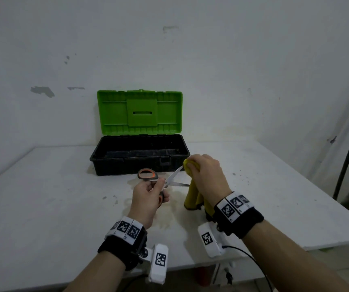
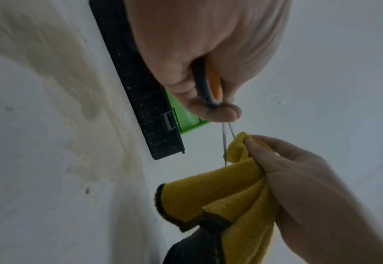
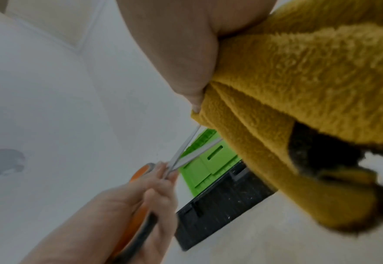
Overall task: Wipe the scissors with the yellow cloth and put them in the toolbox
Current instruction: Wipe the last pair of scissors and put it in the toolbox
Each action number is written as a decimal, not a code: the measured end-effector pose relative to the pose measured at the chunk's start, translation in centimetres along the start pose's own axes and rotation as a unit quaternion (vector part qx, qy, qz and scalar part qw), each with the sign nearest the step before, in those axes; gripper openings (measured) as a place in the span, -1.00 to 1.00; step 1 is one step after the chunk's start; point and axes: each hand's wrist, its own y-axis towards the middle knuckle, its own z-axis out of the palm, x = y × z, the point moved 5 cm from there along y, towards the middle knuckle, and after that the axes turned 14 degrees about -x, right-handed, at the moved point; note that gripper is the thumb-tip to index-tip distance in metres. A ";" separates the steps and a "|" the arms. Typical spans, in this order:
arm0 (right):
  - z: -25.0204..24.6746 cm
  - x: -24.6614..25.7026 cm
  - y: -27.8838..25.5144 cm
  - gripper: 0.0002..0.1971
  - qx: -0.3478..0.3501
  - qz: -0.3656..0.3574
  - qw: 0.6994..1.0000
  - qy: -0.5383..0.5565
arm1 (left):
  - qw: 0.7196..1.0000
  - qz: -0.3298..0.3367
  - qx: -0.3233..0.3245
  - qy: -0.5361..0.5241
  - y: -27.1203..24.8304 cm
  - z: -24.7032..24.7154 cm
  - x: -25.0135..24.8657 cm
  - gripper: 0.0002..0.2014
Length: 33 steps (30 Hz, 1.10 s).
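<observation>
A: Where were the scissors (image 1: 165,180), and which way did they point?

B: Held above the white table (image 1: 43,207), just in front of the toolbox (image 1: 140,153). Their long axis ran roughly left to right, handles to the person's left and tips to the right. The blades were spread in a V, the upper one angled toward the toolbox's right front corner, the lower one nearly level.

A: And the hands?

B: The left hand (image 1: 148,199) gripped the orange-and-grey handles, fingers curled round the lower loop, the upper loop sticking out free. The right hand (image 1: 207,175) clutched the yellow cloth (image 1: 191,199), bunched over the upper blade's tip, with the rest hanging down toward the table.

A: The toolbox?

B: Black base, green lid (image 1: 139,112) standing open against the wall.

A: Any writing?

B: None that I could read. Only black-and-white square markers on the wristbands (image 1: 232,205) and the wrist cameras (image 1: 160,263).
</observation>
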 end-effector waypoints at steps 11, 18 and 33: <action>0.1 -0.1 0.3 -0.83 -0.001 0.002 1.000 0.006 | 1.000 -0.004 0.001 0.002 -0.3 0.3 -0.1 -0.74; 1.2 3.4 -2.7 -0.81 0.080 -0.085 0.993 0.014 | 1.000 -0.009 0.019 -0.006 -0.4 1.3 -0.5 -0.70; 0.8 1.4 -0.1 -0.82 0.077 -0.006 0.996 -0.048 | 0.997 0.039 0.037 0.049 -0.8 0.8 -0.7 -0.75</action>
